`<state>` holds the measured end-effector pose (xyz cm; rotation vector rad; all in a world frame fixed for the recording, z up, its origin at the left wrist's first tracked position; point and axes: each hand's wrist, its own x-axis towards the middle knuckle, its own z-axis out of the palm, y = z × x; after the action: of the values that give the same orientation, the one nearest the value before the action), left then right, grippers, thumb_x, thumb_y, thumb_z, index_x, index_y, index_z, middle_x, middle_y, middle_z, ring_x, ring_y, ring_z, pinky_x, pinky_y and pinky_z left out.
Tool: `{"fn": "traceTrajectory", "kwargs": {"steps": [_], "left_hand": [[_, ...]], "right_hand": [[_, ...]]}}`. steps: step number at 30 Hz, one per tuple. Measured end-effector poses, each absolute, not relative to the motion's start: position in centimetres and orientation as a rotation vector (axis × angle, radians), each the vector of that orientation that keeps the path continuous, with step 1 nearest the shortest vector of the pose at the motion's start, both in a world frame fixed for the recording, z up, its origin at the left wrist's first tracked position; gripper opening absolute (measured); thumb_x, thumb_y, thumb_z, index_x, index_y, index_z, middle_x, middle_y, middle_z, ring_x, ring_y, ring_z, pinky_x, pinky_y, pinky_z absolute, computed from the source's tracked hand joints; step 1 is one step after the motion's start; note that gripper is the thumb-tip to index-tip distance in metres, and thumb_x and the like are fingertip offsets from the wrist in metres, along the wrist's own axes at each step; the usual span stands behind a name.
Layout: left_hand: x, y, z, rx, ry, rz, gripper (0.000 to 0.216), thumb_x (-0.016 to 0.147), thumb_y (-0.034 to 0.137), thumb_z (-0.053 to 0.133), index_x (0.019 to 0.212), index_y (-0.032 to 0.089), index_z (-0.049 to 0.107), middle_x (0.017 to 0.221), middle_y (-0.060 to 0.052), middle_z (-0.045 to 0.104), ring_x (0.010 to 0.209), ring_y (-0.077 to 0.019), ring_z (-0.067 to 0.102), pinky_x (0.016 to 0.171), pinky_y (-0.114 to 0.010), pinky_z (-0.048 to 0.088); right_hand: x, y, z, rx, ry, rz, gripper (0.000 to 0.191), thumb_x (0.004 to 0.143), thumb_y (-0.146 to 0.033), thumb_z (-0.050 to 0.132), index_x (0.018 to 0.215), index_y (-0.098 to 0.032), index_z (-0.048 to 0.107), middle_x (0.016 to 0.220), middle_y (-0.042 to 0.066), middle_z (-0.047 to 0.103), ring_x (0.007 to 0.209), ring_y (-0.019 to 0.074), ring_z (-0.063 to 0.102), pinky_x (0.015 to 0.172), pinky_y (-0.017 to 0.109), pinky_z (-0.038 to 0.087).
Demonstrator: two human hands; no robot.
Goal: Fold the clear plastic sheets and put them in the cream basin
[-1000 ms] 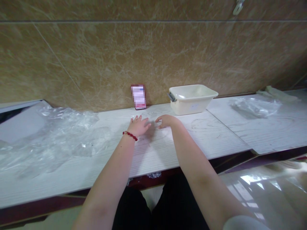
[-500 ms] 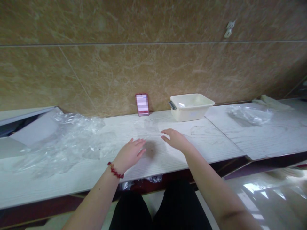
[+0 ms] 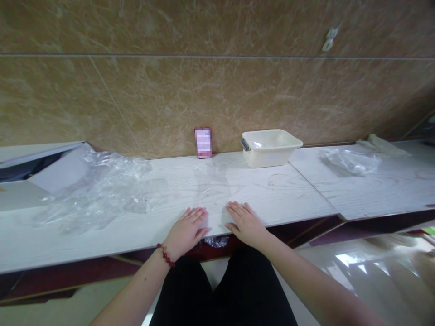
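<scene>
My left hand [image 3: 188, 228] lies flat near the front edge of the white wood-grain tabletop [image 3: 170, 181], palm down, fingers stretched out. A red bead bracelet [image 3: 166, 255] circles that wrist. My right hand [image 3: 247, 224] rests the same way a little to the right, its thumb apart from the fingers. Neither hand holds anything. Just beyond the fingertips, between the hands and the wall, lies a flat clear plastic bag [image 3: 212, 183], hard to see against the white surface.
A pile of crumpled clear plastic bags [image 3: 108, 190] lies left, beside an open white box [image 3: 61, 170]. By the wall stand a phone-like object [image 3: 203, 142] with a blurred screen and a cream plastic bin [image 3: 272, 156]. More clear plastic [image 3: 353, 161] lies right.
Both hands have come down and back toward the front edge, and now lie flat on the tabletop. Half a second ago they were farther forward, with the right hand raised.
</scene>
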<state>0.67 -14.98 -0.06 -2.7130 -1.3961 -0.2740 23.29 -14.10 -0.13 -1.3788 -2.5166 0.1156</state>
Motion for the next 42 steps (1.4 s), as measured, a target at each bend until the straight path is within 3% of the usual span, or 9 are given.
{"fn": "traceTrajectory", "kwargs": {"steps": [8,13,19,30,35,42], "left_hand": [[0.4,-17.8,0.9,-2.716,-1.406,-0.297,0.039,0.079,0.038,0.039,0.114,0.020,0.046,0.120,-0.004,0.048,0.110,-0.0180,0.041,0.096,-0.038,0.028],[0.7,-19.3,1.5,-2.709,-1.410,-0.368,0.029,0.078,0.027,0.045,0.106,0.023,0.052,0.110,-0.001,0.055,0.101,-0.0163,0.047,0.088,-0.034,0.034],[-0.7,-18.7,0.9,-2.610,-1.365,-0.455,0.034,0.076,0.027,0.047,0.109,0.021,0.051,0.114,-0.005,0.052,0.104,-0.0205,0.045,0.086,-0.037,0.035],[-1.6,-19.2,-0.2,-2.614,-1.267,-0.687,0.020,0.079,0.020,0.044,0.089,0.025,0.061,0.087,0.001,0.064,0.088,-0.0150,0.054,0.081,-0.034,0.038],[-1.8,-19.5,0.0,-2.607,-1.267,-0.685,0.017,0.078,0.017,0.045,0.087,0.020,0.060,0.087,-0.001,0.063,0.086,-0.0152,0.053,0.080,-0.033,0.038],[-1.6,-19.1,-0.2,-2.571,-1.313,-0.665,0.021,0.076,0.026,0.048,0.095,0.021,0.058,0.099,-0.003,0.061,0.095,-0.0188,0.050,0.082,-0.036,0.038]], "right_hand": [[23.6,-16.7,0.3,-1.376,-2.485,0.054,0.047,0.079,-0.044,0.037,0.120,-0.021,0.042,0.127,0.006,0.039,0.120,0.0274,0.025,0.096,0.051,0.016],[23.9,-18.1,0.8,-1.341,-2.461,0.045,0.039,0.078,-0.041,0.042,0.113,-0.025,0.048,0.124,0.004,0.042,0.119,0.0264,0.026,0.096,0.052,0.015],[25.2,-17.6,0.3,-1.397,-2.357,0.010,0.038,0.072,-0.036,0.052,0.109,-0.026,0.051,0.122,0.004,0.043,0.116,0.0257,0.029,0.097,0.050,0.014],[25.6,-17.5,-0.6,-1.289,-2.272,-0.008,0.018,0.078,-0.031,0.047,0.088,-0.028,0.062,0.109,0.001,0.053,0.109,0.0214,0.037,0.097,0.048,0.018],[25.6,-17.5,-0.5,-1.206,-2.241,-0.007,0.018,0.079,-0.028,0.045,0.079,-0.026,0.063,0.102,0.001,0.056,0.104,0.0185,0.041,0.096,0.043,0.023],[25.9,-17.3,-0.6,-1.243,-2.255,0.013,0.019,0.075,-0.033,0.051,0.090,-0.026,0.061,0.108,0.003,0.053,0.107,0.0212,0.038,0.096,0.046,0.022]]}}
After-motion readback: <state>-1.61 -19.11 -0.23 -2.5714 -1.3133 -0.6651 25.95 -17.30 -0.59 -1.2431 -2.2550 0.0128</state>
